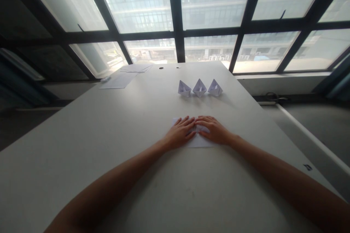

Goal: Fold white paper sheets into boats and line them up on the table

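A sheet of white paper (201, 142) lies flat on the white table, its middle covered by my hands. My left hand (181, 132) rests on its left part with the fingers stretched out. From the other side my right hand (214, 129) presses on the right part, fingers extended too. The fingertips of both hands meet near the paper's centre. Whatever folds lie under the palms are hidden. Just beyond stand three folded paper boats in a row: a left boat (184, 89), a middle boat (199, 88) and a right boat (215, 88).
Several loose white sheets (120, 80) lie at the table's far left corner. Two round holes, one a dark hole (161, 68), sit near the far edge. A small dark sticker (307, 167) marks the right side of the white table (82, 145). Large windows (210, 3) rise behind.
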`<act>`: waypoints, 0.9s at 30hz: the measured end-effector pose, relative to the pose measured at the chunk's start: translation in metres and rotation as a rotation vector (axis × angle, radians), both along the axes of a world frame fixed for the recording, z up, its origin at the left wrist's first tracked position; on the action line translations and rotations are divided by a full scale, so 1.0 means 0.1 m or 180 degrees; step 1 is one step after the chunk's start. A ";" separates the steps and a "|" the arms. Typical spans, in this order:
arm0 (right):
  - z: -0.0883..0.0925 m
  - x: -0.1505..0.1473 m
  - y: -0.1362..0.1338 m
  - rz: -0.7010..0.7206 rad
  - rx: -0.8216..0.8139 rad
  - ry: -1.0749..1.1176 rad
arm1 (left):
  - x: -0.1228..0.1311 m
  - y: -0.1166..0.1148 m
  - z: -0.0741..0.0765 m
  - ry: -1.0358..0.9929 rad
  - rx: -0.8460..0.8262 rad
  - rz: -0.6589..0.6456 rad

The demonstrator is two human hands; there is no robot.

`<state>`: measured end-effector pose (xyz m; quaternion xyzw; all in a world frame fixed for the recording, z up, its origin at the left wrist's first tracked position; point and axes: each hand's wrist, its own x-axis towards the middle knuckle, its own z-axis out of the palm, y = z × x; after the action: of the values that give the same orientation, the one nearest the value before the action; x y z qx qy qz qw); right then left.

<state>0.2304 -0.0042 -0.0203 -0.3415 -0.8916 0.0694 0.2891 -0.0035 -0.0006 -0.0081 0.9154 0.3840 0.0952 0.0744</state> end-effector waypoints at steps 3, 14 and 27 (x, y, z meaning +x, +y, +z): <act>0.00 0.00 0.00 0.0041 0.0024 0.0002 | 0.00 0.00 -0.02 0.0003 0.0041 0.0031; -0.03 0.00 0.01 -0.0063 -0.0010 -0.0068 | -0.03 -0.05 0.04 0.0349 0.0117 0.0025; 0.02 0.01 -0.01 0.0067 -0.0067 -0.0212 | -0.03 -0.03 0.01 0.0336 0.0045 0.0229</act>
<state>0.2316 -0.0051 -0.0179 -0.3372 -0.9035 0.0704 0.2549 -0.0066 -0.0039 -0.0074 0.9052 0.4194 0.0520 0.0441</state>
